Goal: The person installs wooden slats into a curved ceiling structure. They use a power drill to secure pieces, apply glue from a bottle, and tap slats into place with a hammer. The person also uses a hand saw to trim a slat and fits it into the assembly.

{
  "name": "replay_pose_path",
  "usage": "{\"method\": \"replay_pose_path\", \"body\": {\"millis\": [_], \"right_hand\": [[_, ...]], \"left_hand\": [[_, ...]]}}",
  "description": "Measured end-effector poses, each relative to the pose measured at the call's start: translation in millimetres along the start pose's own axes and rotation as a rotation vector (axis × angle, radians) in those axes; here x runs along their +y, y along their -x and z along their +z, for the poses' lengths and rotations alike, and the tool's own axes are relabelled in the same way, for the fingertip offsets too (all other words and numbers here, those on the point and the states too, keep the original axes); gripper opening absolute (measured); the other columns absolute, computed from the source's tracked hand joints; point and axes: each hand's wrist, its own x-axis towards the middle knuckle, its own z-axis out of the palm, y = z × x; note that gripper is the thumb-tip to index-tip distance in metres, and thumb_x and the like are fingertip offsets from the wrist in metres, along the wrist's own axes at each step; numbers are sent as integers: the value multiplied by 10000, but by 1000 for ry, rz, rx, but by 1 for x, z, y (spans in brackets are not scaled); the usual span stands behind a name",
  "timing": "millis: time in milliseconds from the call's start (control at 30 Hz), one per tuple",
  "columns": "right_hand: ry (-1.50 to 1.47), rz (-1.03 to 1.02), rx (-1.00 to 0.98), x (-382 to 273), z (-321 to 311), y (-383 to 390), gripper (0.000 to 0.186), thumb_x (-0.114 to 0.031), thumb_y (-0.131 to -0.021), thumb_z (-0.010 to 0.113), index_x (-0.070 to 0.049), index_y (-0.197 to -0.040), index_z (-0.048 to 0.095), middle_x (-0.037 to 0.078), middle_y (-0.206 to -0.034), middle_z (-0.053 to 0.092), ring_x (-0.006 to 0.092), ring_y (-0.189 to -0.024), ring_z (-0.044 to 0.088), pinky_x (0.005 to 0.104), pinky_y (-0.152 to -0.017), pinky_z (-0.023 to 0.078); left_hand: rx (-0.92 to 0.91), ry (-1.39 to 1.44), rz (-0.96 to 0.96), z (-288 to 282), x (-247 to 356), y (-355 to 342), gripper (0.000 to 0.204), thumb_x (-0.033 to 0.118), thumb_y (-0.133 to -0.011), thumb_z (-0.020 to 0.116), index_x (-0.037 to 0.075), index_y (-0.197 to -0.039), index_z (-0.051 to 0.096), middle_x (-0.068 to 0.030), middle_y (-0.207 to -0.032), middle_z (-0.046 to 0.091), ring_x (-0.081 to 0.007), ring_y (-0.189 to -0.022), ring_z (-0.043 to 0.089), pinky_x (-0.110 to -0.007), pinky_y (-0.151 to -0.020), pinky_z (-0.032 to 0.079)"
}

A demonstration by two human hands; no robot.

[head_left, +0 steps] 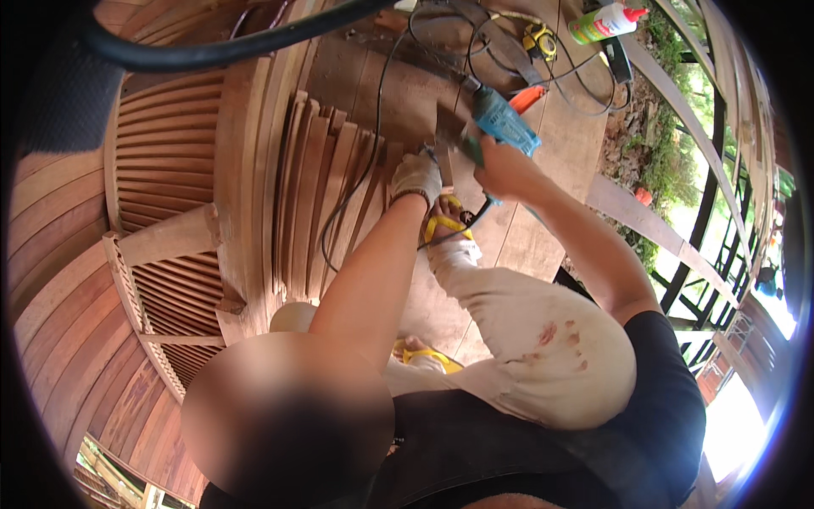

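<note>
My left hand (417, 176), in a pale work glove, is closed at the end of a small wood piece (447, 176) standing by my foot. Dark detail at its fingertips is too small to name. Just right of it, my bare right hand (502, 168) is closed around a blurred green-grey tool (468, 142), whose kind I cannot make out. Directly beyond that hand is a teal power drill (506, 120), chuck pointing away and left. Whether the hand also touches the drill is unclear. My foot in a yellow flip-flop (447, 222) rests close to the wood piece.
Several curved wood slats (318, 170) stand left of my hands, beside a slatted wooden frame (170, 161). A black cable (373, 161) loops across the boards. Farther off lie a tape measure (539, 41), an orange-handled tool (527, 99) and a glue bottle (604, 24). Mossy ground (649, 161) borders the floor's right edge.
</note>
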Motion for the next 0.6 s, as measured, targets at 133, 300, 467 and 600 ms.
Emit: {"method": "replay_pose_path", "body": {"millis": [133,300,467,600], "right_hand": [[-80,40,61,-16,-11,9,398,-204,-893,596,74,-1169,524,310,-988,704,475,-958,690,545,-822,547],[-98,44,-23,18,7,4,420,-237,-895,611,67,-1175,531,326,-1005,690,497,-1010,664,548,-864,528],[-392,226,253,14,-10,34,432,-280,-877,641,37,-1152,536,324,-995,677,507,-981,655,551,-836,518],[-423,198,360,11,-19,39,395,-273,-881,638,21,-1126,536,319,-967,670,512,-937,652,554,-791,519]], "left_hand": [[-52,130,-90,-8,5,6,642,506,-1055,331,-25,-1300,596,-287,-1295,653,-424,-1236,628,-493,-1051,498],[-64,170,-80,7,-9,-10,618,515,-1038,437,-25,-1290,601,-291,-1286,656,-432,-1231,627,-495,-1018,517],[135,785,412,-6,0,29,592,505,-910,717,7,-1216,625,-192,-1099,720,-308,-916,724,-411,-789,570],[310,532,653,-7,0,14,591,317,-853,822,82,-1323,551,-137,-1118,705,-229,-1011,687,-374,-887,550]]}}
